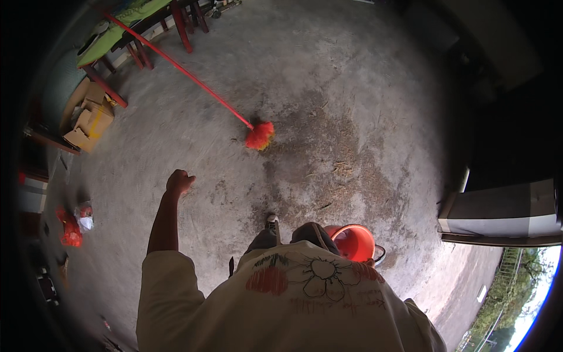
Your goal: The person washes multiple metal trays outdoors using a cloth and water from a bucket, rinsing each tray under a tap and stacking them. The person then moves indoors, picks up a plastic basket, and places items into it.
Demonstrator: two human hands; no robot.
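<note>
My left hand [180,181] is held out over the concrete floor with its fingers curled in, and nothing shows in it. At my right side hangs a red plastic bucket [355,243], tilted so its inside shows, with a dark handle. Only a bit of my right hand [370,262] shows at the bucket's near edge; the rest is hidden behind my shirt. Ahead of me, a broom [260,135] with red and yellow bristles touches the floor. Its long red handle slants up to the left, to the green-topped table.
Dirt and straw bits [345,167] lie on the concrete floor. At the left are a table with a green cover [132,15], a torn cardboard box [94,121] and red plastic bags [69,226]. A grey panel [497,213] stands by the opening at the right.
</note>
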